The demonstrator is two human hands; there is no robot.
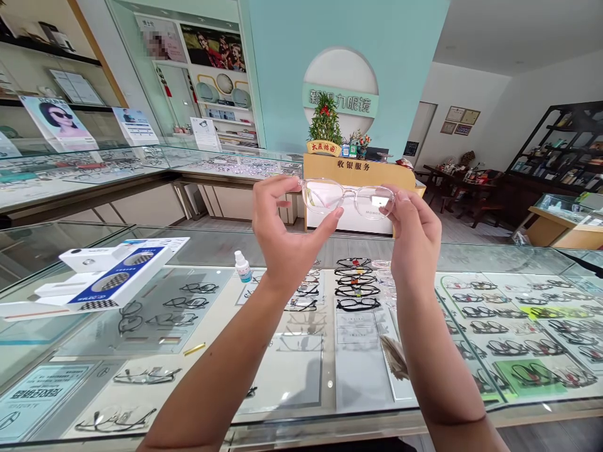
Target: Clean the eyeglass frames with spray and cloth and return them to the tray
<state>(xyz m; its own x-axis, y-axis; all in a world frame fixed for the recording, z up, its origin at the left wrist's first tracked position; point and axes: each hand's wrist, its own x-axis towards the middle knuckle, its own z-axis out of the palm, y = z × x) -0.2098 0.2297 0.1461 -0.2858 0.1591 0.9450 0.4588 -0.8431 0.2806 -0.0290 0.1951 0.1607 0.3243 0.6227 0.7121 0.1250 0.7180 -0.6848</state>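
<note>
A pair of clear-framed eyeglasses (349,193) is held up level above the glass display counter (301,411). My left hand (287,232) pinches its left end, with the thumb stretched out below the left lens. At the right end, my right hand (417,232) grips the frame between thumb and fingers. Under my arms, a column of black-framed glasses (357,290) shows on the counter. A small white spray bottle (242,267) stands to the left of my left forearm. Beside my right forearm lies a crumpled beige cloth (394,356), partly hidden.
A white and blue cardboard display stand (117,279) sits on the counter's left part. Rows of glasses (511,347) fill the right case. A thin yellow stick (195,349) lies by my left forearm. Farther back stands a wooden cashier desk (362,168) with a plant (325,125).
</note>
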